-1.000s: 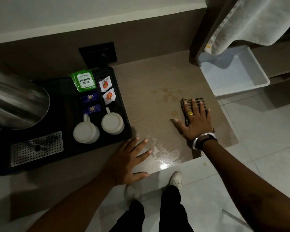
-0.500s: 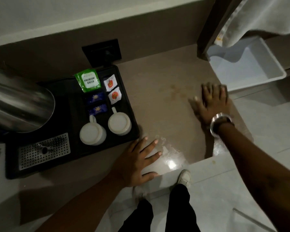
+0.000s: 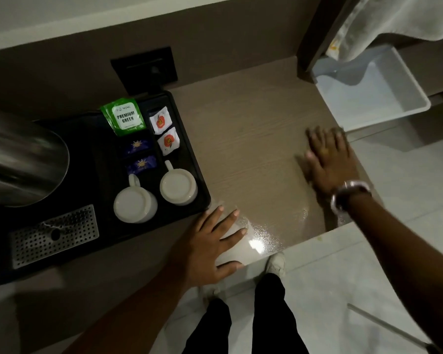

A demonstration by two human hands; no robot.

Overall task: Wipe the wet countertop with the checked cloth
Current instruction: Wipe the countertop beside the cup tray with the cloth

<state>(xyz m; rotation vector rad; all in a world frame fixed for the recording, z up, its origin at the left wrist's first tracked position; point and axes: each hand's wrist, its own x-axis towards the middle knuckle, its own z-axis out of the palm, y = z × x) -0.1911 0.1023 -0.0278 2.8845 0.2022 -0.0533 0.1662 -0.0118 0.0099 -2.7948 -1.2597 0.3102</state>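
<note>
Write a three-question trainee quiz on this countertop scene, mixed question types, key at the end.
1. True or false: the left hand lies flat on the countertop, beside the black tray.
2. Multiple choice: where does the wet, shiny patch sit? A) at the back by the wall socket B) at the front edge, between the two hands C) inside the white bin
3. Fill in: the two white cups on the tray stand ____.

Key
1. True.
2. B.
3. Upside down. The right hand is blurred and spread flat near the countertop's right edge; the checked cloth cannot be made out under it.
</note>
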